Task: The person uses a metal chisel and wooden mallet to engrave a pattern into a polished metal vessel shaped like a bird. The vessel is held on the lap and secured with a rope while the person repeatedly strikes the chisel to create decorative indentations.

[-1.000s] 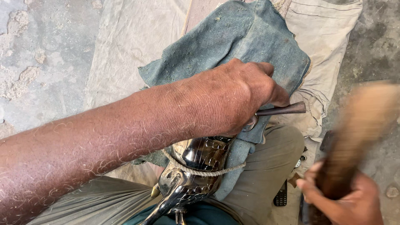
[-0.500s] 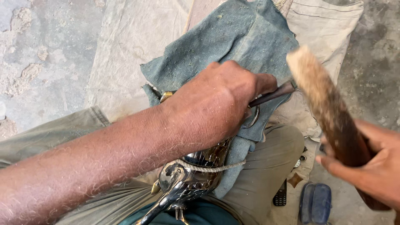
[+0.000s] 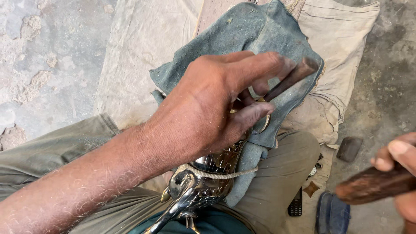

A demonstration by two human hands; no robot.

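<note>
Mallet [image 3: 372, 184] lowered to the near right in right hand [image 3: 401, 173]; left hand [image 3: 212, 108] pinches punch [image 3: 288, 78] on silver vessel [image 3: 203, 182]; a skewed blow could strike fingers.

no packages, labels or signs; only a small dark keypad phone [image 3: 295, 203] on the cloth by the knee

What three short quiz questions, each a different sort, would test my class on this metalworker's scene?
1. True or false: the left hand grips a slim dark tool.
2. Which colour is the cloth under the metal piece? A red, B blue-grey, C white.
3. Fill in: the right hand holds a wooden ____.

Key: 1 true; 2 B; 3 handle.
</note>
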